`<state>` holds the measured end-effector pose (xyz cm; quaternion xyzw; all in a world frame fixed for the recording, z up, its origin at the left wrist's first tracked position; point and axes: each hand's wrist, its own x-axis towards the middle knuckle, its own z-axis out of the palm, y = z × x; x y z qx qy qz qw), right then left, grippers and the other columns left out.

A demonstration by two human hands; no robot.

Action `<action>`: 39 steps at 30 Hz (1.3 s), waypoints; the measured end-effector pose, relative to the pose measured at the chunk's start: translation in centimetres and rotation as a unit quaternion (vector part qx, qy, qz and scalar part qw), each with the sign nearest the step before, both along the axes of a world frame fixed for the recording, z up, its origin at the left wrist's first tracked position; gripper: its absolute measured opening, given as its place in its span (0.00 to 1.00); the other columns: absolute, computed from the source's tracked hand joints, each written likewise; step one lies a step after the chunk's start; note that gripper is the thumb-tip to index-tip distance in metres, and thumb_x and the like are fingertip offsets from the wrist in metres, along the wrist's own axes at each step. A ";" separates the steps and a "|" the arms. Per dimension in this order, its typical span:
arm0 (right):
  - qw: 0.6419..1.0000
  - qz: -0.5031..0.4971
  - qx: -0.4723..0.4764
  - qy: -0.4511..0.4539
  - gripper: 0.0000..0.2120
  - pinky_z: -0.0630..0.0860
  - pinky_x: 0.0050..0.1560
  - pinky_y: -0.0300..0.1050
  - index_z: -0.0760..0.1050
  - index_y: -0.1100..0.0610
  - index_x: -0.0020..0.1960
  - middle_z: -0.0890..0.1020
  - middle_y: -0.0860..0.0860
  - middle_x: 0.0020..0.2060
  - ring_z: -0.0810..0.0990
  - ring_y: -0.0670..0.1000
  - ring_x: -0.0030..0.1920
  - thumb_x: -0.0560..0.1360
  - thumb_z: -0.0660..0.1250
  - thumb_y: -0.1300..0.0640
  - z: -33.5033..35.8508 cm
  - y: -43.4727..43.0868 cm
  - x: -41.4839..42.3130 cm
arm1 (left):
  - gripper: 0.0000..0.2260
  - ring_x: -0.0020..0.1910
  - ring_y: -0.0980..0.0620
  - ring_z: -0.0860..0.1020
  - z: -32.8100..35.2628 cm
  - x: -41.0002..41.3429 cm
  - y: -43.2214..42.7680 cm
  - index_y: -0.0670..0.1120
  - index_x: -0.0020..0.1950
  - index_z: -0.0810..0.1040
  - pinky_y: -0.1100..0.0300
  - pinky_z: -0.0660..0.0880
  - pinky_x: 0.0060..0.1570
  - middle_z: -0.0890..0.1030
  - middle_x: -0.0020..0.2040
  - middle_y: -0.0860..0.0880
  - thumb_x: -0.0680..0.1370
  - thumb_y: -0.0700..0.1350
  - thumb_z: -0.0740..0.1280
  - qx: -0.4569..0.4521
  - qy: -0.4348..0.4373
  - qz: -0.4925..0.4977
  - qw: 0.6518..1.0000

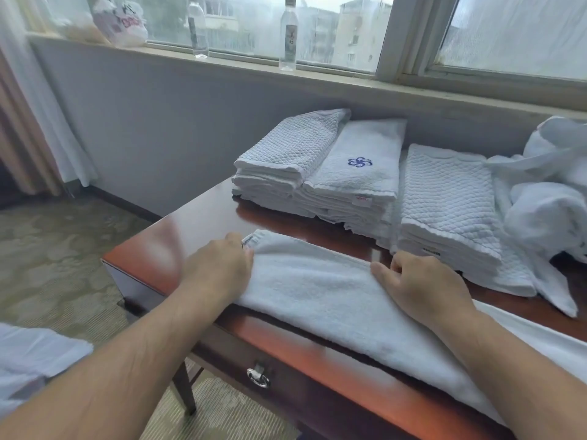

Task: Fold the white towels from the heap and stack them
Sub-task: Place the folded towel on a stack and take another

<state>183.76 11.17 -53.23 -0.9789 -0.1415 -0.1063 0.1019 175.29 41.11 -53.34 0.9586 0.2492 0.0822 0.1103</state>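
A white towel (320,293) lies lengthwise along the front edge of a reddish wooden desk (206,217), folded into a long strip. My left hand (219,265) grips its left end, fingers curled round the edge by a small label. My right hand (413,284) pinches the towel's far edge near the middle, fingers curled. Behind it stand two stacks of folded white towels: the left stack (317,176) topped by a towel with a blue flower logo, the right stack (448,211) with a quilted top. The unfolded heap (549,192) sits at the far right.
Two clear water bottles (287,34) and a plastic bag (122,22) stand on the window sill behind the desk. A drawer with a ring handle (258,377) faces me. Carpeted floor lies to the left, and a curtain hangs at the left edge.
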 end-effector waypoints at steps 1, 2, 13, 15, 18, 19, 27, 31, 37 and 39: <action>1.000 -0.002 0.002 0.000 0.23 0.63 0.31 0.44 0.70 0.49 0.37 0.77 0.43 0.33 0.73 0.43 0.35 0.77 0.56 0.32 0.0 -0.4 -0.1 | 0.11 0.47 0.43 0.72 0.0 -0.1 -0.2 0.46 0.57 0.70 0.52 0.66 0.43 0.78 0.55 0.44 0.83 0.53 0.57 0.015 -0.016 0.005 1.000; 1.000 -0.005 0.004 0.004 0.23 0.64 0.32 0.44 0.71 0.49 0.37 0.77 0.43 0.33 0.73 0.43 0.35 0.77 0.56 0.32 0.2 -0.9 -0.3 | 0.09 0.52 0.43 0.72 0.1 -0.2 -0.6 0.47 0.59 0.69 0.51 0.66 0.45 0.76 0.57 0.45 0.82 0.50 0.59 0.046 -0.033 0.003 0.998; 0.993 -0.063 0.021 0.096 0.14 0.75 0.43 0.48 0.74 0.47 0.39 0.80 0.43 0.35 0.78 0.44 0.39 0.74 0.56 0.39 1.1 -13.5 -3.2 | 0.16 0.65 0.49 0.67 0.5 0.6 -18.0 0.56 0.68 0.73 0.52 0.65 0.65 0.72 0.66 0.54 0.82 0.53 0.58 -0.029 -0.101 -0.362 0.926; 0.991 -0.074 0.007 0.115 0.13 0.73 0.44 0.48 0.73 0.46 0.40 0.80 0.43 0.36 0.77 0.45 0.40 0.78 0.60 0.39 1.1 -15.4 -3.5 | 0.17 0.67 0.49 0.67 0.2 0.5 -20.3 0.57 0.70 0.72 0.52 0.64 0.67 0.71 0.67 0.54 0.82 0.56 0.55 -0.011 -0.090 -0.389 0.917; 0.991 -0.079 0.010 0.111 0.16 0.68 0.42 0.48 0.74 0.48 0.40 0.79 0.44 0.34 0.77 0.47 0.39 0.80 0.60 0.39 1.2 -16.7 -3.5 | 0.22 0.75 0.48 0.60 -0.6 0.4 -21.4 0.58 0.74 0.64 0.51 0.56 0.74 0.64 0.76 0.52 0.82 0.62 0.50 0.018 -0.027 -0.403 0.915; 0.991 -0.083 0.012 0.105 0.17 0.69 0.42 0.48 0.74 0.48 0.40 0.80 0.45 0.35 0.77 0.47 0.40 0.80 0.60 0.39 1.3 -16.9 -3.5 | 0.25 0.78 0.47 0.55 -0.8 0.4 -21.5 0.58 0.77 0.60 0.49 0.52 0.76 0.59 0.80 0.50 0.82 0.64 0.48 0.016 -0.004 -0.403 0.915; 0.996 -0.089 0.010 0.021 0.16 0.63 0.50 0.50 0.70 0.47 0.42 0.77 0.42 0.36 0.73 0.49 0.39 0.82 0.56 0.38 0.2 -16.4 -3.5 | 0.26 0.77 0.49 0.57 -0.8 1.9 -22.1 0.56 0.80 0.58 0.51 0.50 0.77 0.63 0.78 0.52 0.83 0.62 0.49 -0.014 -0.014 -0.380 0.925; 0.991 -0.128 0.034 -0.021 0.19 0.62 0.51 0.51 0.69 0.49 0.39 0.76 0.44 0.32 0.74 0.47 0.36 0.81 0.53 0.39 -0.6 -17.5 -4.7 | 0.17 0.66 0.50 0.67 0.2 5.2 -22.5 0.56 0.68 0.73 0.54 0.59 0.70 0.75 0.64 0.54 0.82 0.60 0.57 -0.023 -0.035 -0.379 0.925; 0.993 -0.113 0.030 -0.007 0.15 0.64 0.56 0.51 0.72 0.48 0.43 0.78 0.43 0.36 0.77 0.48 0.40 0.81 0.52 0.43 -0.5 -19.5 -5.3 | 0.09 0.56 0.52 0.68 0.2 7.5 -22.5 0.60 0.47 0.69 0.52 0.62 0.56 0.71 0.50 0.59 0.78 0.62 0.66 -0.046 -0.052 -0.415 0.907; 0.993 -0.106 0.046 -0.034 0.13 0.64 0.56 0.51 0.71 0.47 0.43 0.77 0.43 0.36 0.77 0.48 0.40 0.81 0.55 0.42 -0.4 -19.6 -5.0 | 0.09 0.55 0.52 0.68 0.3 7.8 -22.6 0.60 0.47 0.68 0.53 0.61 0.53 0.70 0.47 0.60 0.79 0.61 0.65 -0.048 -0.080 -0.409 0.908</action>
